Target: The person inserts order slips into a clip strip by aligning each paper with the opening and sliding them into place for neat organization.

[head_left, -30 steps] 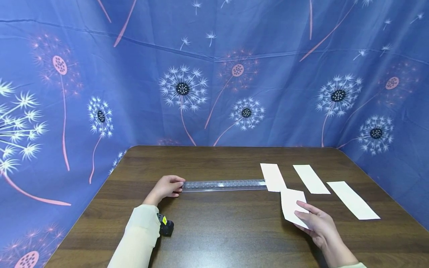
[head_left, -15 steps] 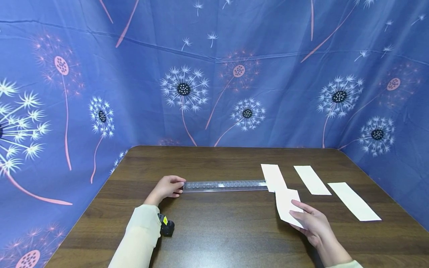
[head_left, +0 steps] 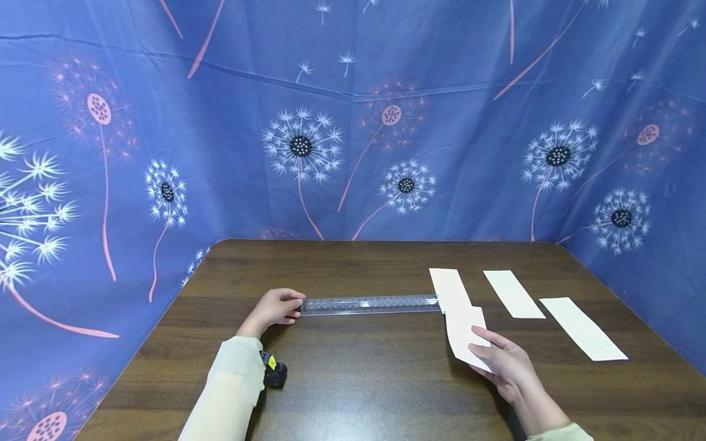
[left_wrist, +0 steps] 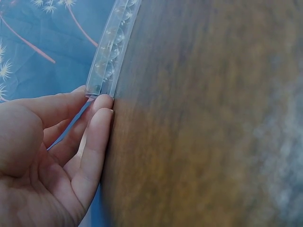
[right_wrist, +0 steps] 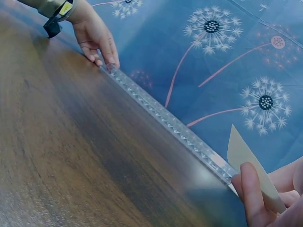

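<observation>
A long clear plastic case (head_left: 369, 304) with round clear pieces inside lies across the table. My left hand (head_left: 276, 307) pinches its left end; in the left wrist view, thumb and fingertips of that hand (left_wrist: 57, 151) meet at the end. Between thumb and fingers, my right hand (head_left: 510, 370) holds a white paper strip (head_left: 463, 334), slightly bent, its lower part raised off the table. Its far end overlaps the near end of another white paper strip (head_left: 449, 288), which covers the right end of the case. In the right wrist view the held strip (right_wrist: 253, 165) stands tilted.
Two more white paper strips, a middle one (head_left: 513, 294) and a right one (head_left: 583, 329), lie on the brown wooden table (head_left: 353, 380). A small black device (head_left: 274, 372) sits on the left wrist. Blue dandelion cloth (head_left: 353, 153) hangs behind the table.
My right hand has shifted left and slightly upward in the head view, with the paper strip still in its grip. The left hand and the clear case have stayed put.
</observation>
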Demonstrator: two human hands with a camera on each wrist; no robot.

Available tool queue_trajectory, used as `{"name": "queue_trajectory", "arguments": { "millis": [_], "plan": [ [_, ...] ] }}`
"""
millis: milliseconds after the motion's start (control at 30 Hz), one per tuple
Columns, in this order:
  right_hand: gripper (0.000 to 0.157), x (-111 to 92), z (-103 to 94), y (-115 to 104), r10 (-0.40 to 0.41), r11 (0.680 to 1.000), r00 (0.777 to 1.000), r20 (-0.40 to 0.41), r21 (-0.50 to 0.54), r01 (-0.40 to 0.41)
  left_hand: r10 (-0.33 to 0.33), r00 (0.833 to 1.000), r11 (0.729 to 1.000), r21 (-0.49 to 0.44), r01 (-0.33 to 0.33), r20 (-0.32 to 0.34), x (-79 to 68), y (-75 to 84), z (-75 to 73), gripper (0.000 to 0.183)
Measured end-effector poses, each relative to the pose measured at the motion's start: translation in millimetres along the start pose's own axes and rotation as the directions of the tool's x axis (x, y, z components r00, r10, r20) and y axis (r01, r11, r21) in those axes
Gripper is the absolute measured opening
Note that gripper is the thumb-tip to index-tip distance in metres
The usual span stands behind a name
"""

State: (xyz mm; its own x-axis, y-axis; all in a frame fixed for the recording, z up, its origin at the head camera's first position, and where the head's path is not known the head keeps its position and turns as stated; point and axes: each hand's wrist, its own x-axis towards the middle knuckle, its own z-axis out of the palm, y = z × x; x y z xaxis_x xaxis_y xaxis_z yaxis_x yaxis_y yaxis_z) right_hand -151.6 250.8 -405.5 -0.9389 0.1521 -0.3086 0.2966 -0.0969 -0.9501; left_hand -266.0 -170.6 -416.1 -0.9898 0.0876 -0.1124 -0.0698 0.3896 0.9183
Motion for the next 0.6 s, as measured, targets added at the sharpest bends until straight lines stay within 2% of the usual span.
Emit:
{"name": "queue_trajectory", "arguments": {
  "millis": [367,600],
  "plan": [
    [0.061,1,5.9,1,0.005,1.000,1.000,0.029,-0.024,-0.004,0.002,1.000,1.000,-0.026,-0.002,-0.003,0.9,-2.0,0.1,0.020],
    [0.059,2,11.4,3,0.008,1.000,1.000,0.008,0.005,-0.008,-0.003,1.000,0.999,-0.035,0.003,-0.001,1.8,-2.4,0.0,0.020]
  ]
}}
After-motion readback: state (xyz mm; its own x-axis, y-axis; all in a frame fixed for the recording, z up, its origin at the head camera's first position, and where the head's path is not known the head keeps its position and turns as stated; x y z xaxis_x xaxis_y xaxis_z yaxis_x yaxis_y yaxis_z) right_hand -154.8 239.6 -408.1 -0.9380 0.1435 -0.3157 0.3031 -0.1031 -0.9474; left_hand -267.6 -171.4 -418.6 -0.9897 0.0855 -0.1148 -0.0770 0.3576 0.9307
